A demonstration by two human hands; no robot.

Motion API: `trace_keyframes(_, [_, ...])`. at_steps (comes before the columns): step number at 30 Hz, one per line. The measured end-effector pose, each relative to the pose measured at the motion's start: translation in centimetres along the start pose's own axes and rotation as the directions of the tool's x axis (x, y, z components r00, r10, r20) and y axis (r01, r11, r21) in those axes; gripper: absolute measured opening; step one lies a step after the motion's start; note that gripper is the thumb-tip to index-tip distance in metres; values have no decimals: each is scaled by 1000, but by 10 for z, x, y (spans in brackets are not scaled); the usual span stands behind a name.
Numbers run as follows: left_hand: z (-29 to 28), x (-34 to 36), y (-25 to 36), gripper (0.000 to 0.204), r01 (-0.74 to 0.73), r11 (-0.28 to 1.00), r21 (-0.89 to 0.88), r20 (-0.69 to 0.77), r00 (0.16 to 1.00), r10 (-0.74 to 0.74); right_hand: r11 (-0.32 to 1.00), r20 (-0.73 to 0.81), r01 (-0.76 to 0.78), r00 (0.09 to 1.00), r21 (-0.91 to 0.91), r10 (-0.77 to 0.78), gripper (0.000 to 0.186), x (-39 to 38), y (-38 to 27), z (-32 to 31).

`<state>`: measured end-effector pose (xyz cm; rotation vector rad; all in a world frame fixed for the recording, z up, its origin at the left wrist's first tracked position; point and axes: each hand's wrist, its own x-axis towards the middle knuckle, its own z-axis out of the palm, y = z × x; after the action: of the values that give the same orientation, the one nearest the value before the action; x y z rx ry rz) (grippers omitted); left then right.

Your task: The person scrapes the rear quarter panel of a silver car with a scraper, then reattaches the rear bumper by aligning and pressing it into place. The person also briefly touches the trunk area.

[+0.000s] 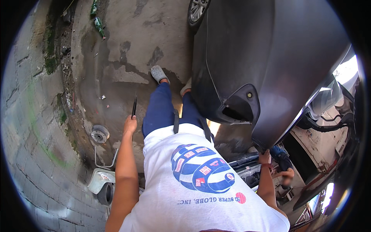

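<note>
My left hand (130, 124) is closed around a slim dark stick-like tool (134, 107), whose tip points away from me. I cannot make out its exact kind. On my right stands a dark grey car bumper (239, 50), with a curved opening and a small round yellowish part near its close end. A thin wire or cord (207, 58) runs along its left side. My right hand (264, 157) reaches to the near lower corner of the bumper, and its fingers close on the edge there. Part of that grip is hidden.
Green bottles (99, 27) lie at the far left by the block wall (23, 116). Nearer are a round metal disc (99, 134), a pale plastic piece (101, 178) and a tyre (105, 194). A car wheel (198, 11) stands far ahead. Another person (284, 162) crouches at the right.
</note>
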<state>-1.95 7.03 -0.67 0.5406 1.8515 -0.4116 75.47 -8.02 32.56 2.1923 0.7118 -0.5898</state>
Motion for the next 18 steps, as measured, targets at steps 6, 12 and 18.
trace_keyframes(6, [-40, 20, 67, 52, -187, 982, -31, -82, 979, 184, 980, 482, -184, 867, 72, 127, 72, -103, -53, 93])
trace_keyframes(12, [-54, 33, 80, 49, -241, 969, -53, -28, 971, 239, 882, 612, -193, 780, 430, -128, 69, -143, -149, 164])
trace_keyframes(18, [-71, 70, 37, 46, -237, 962, 132, 34, 972, 234, 720, 476, -178, 848, 671, -234, 76, -162, -212, 209])
